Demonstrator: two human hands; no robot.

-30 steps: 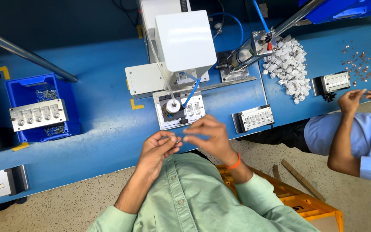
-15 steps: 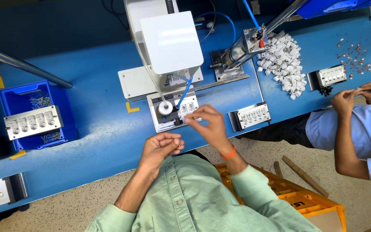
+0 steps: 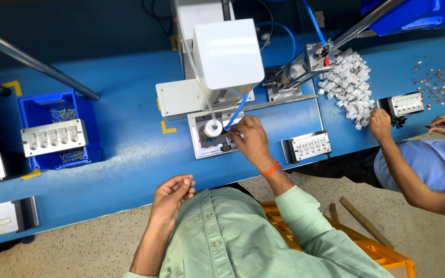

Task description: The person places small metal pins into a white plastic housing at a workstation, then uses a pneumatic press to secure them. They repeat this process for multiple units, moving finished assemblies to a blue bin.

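My right hand (image 3: 251, 140) reaches out to the grey fixture plate (image 3: 202, 149) under the white press head (image 3: 227, 56). Its fingertips pinch a small metal part beside the white round cap (image 3: 212, 128) and the blue hose (image 3: 238, 110). An orange band sits on that wrist. My left hand (image 3: 173, 193) hangs back by my green shirt, off the bench edge, fingers curled with thumb against them. Whether it holds anything is hidden.
A grey slotted jig (image 3: 310, 145) lies right of the fixture. At left, a blue bin (image 3: 86, 110) carries another jig (image 3: 52, 138). White parts (image 3: 348, 85) are piled at the right. A co-worker's hand (image 3: 379, 123) is near a third jig (image 3: 407, 104). An orange crate (image 3: 366, 244) is on the floor.
My hands were together near the bench edge. The right hand has since moved forward to the fixture, and the left has drawn back toward my body.
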